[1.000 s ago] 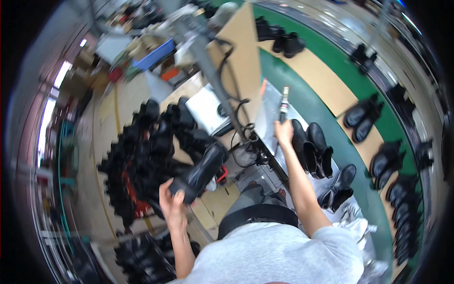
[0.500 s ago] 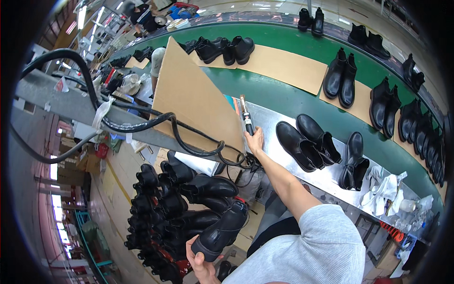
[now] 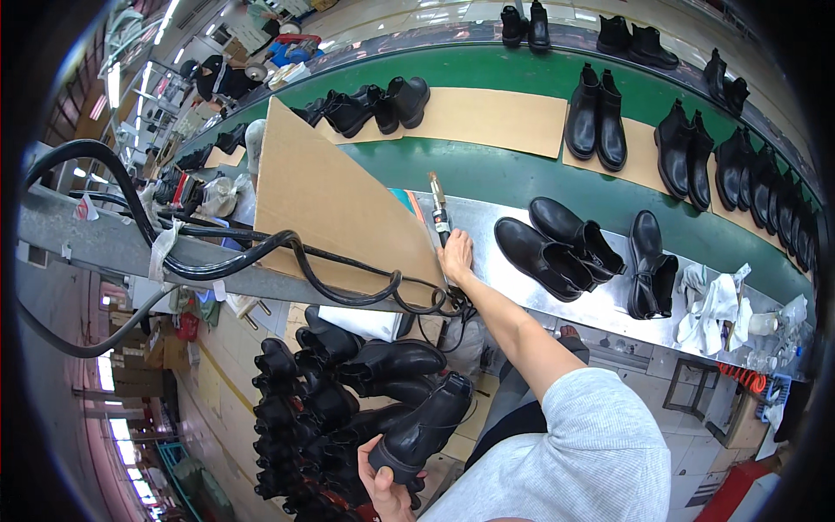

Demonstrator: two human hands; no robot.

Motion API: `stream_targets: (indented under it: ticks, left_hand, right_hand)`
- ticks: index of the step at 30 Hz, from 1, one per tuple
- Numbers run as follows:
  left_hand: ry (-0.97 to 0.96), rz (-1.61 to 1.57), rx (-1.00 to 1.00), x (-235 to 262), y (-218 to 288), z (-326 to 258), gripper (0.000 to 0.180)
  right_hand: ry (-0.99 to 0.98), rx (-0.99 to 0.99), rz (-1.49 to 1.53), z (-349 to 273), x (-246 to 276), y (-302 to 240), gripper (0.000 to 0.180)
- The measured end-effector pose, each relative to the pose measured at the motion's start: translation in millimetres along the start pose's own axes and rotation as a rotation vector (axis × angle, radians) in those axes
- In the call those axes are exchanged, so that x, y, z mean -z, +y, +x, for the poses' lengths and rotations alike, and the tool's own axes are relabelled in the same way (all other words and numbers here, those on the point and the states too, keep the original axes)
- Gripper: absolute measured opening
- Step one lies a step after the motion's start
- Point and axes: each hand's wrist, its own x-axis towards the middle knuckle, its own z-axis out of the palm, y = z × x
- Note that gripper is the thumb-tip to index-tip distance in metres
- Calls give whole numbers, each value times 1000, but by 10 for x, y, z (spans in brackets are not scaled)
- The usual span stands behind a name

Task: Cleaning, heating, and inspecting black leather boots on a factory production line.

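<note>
Factory floor (image 3: pixel 222 383) in pale tones spread out at the left, and a long green conveyor (image 3: pixel 487 174) curved across the top, carrying black boots on cardboard sheets. Below it ran the metal bench (image 3: pixel 532 306), with a pair of black boots (image 3: pixel 531 252) and, farther right, crumpled white cloth (image 3: pixel 718 309). An upright cardboard panel (image 3: pixel 326 196) stood by its left end, behind a grey beam (image 3: pixel 104 248) hung with black cables (image 3: pixel 217 270). Close-packed rows of dark boots (image 3: pixel 278 418) filled the space below the beam. Just beside them, off the bench, the left hand (image 3: pixel 383 487) had its fingers wrapped round one end of a black boot (image 3: pixel 426 426). At the bench's left end, the right hand's (image 3: pixel 457 257) fingers were closed on the handle of a slim tool (image 3: pixel 439 213), whose small pale label was too tiny to read.
</note>
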Motion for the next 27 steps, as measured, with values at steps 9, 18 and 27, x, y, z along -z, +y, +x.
stream_targets:
  ticks: [9, 18, 27]
  left_hand:
    - [-139, -80, 31, -54, 91, 180, 78]
    - [-579, -61, -27, -712, 174, 595, 83]
    - [-833, -243, 57, -2021, 306, 457, 92]
  right_hand:
    - [-228, -26, 88, -88, 471, 24, 59]
    - [-154, 162, 501, -1289, 2904, 214, 19]
    - [887, -401, -285, -1882, 5315, 2546, 33]
